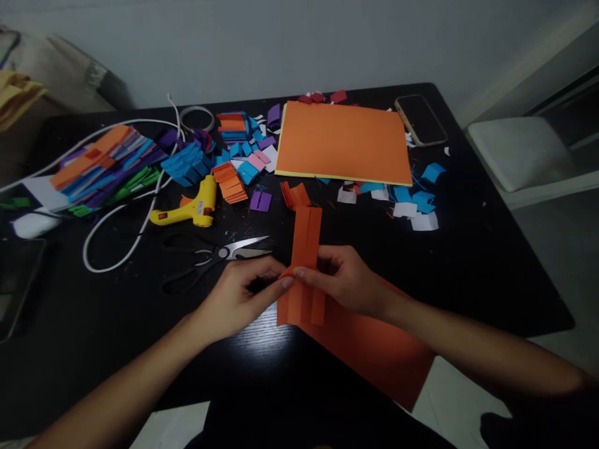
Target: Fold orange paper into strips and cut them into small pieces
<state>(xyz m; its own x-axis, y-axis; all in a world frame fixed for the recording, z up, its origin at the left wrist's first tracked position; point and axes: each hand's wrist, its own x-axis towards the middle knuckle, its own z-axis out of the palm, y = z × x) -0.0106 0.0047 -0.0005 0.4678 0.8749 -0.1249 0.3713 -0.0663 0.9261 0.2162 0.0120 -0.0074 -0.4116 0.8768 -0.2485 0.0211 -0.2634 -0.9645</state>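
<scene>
In the head view, the left hand (pixel 250 288) has thumb and fingers closed on the left edge of a folded orange strip (pixel 306 243) — and the right hand (pixel 344 277) is clamped on it too, thumb across the front, fingers behind. The strip, creased lengthwise, is at the near side of the black tabletop (pixel 468 274), its upper end pointing away from the person. Below the right forearm lies a larger orange sheet (pixel 374 349), reaching over the near edge. Just left of the hands, open scissors (pixel 224 252) lie near a yellow glue gun (pixel 191 207). Beyond, a stack of orange and yellow sheets (pixel 345 142) sits beside a phone (pixel 421 120) — and small folded paper pieces (pixel 253 163) in blue, pink and purple are scattered to its left.
</scene>
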